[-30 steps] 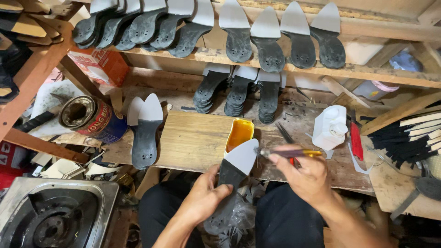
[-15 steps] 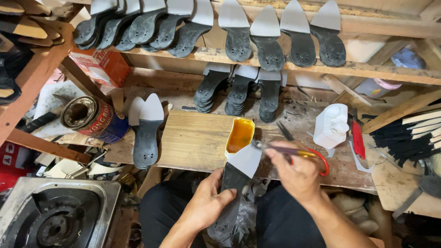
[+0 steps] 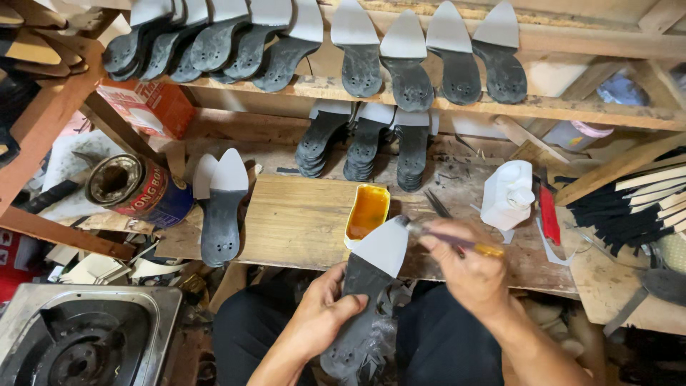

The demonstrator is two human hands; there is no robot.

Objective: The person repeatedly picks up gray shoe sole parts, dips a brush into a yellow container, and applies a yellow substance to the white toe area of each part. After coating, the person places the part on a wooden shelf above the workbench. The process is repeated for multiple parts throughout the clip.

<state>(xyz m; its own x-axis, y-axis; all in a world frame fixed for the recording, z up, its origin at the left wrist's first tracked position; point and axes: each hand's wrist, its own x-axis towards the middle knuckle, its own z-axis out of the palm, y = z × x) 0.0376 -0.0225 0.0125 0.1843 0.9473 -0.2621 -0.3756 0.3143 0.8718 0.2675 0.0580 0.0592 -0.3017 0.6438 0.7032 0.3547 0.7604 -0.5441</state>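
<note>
the heel end of the shoe insole is lost in a crumple of dark plastic on the lap, and the left hand covers its near edge, fingers curled around its side and thumb on top. its pale pointed toe rises just over the front edge of the bench. the right hand pinches a thin brush with a yellow handle end; the bristle tip is blurred, though it seems to touch the toe's right edge. both arms are cut off by the bottom of the frame.

just behind the toe stands a small oblong tub of amber glue. to the right a white plastic bottle stands on the bench, its label side turned away. to the left a round tin, red and dark blue with white lettering, lies on its side with the open mouth showing. above it a red and white carton sits half hidden under the shelf of dark insoles.
</note>
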